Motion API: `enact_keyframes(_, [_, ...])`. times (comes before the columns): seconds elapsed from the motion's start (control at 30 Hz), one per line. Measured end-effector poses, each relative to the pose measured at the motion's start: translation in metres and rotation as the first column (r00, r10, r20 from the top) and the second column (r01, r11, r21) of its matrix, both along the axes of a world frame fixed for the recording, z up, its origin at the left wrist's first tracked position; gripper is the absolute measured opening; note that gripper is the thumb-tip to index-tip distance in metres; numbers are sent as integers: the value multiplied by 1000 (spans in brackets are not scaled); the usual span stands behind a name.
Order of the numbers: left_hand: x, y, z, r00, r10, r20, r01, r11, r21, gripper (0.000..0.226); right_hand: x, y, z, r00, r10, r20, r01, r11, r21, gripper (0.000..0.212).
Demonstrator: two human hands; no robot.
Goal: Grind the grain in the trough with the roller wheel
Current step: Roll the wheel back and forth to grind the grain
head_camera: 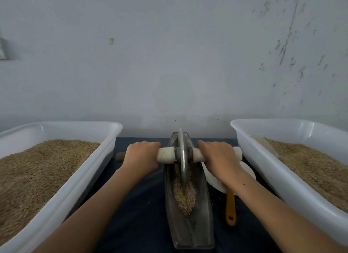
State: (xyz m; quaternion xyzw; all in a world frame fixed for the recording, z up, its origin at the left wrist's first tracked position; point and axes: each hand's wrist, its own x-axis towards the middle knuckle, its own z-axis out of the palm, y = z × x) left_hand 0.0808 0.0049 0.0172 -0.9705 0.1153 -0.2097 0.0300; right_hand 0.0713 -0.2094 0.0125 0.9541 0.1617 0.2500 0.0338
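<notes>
Head view: left hand [141, 156] & right hand [219, 155] grip axle either side of roller wheel [182, 156] in trough [203, 205].

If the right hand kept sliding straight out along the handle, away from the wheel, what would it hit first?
Probably the white tub on that side: the right hand grips the handle, whose end seems almost against the tub's wall. Depth is hard to judge.

A: Left hand [142, 155] — how is it set?
B: Knuckles up, fingers curled over the handle [165, 155], forearm stretched forward from lower left.
A: Right hand [219, 155]?
B: Mirrored. Fingers wrapped round the opposite end, wrist straight, forearm extended from lower right. Both arms bare.
</notes>
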Motion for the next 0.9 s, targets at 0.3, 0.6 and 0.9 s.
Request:
enact_keyframes(0.3, [-3,5,16,897,-25,-441,34,999,14,38,-11,-1,27,930,-45,-364,-15,987,-162,25])
enact_keyframes(0.6, [-1,3,12,946,3,-325,1,1000,10,30,-6,1,19,972,-27,-234,3,995,-101,23])
enact_keyframes(0.9, [1,3,3,991,-5,-137,5,1000,-3,22,-8,0,12,993,6,-115,-10,999,-32,21])
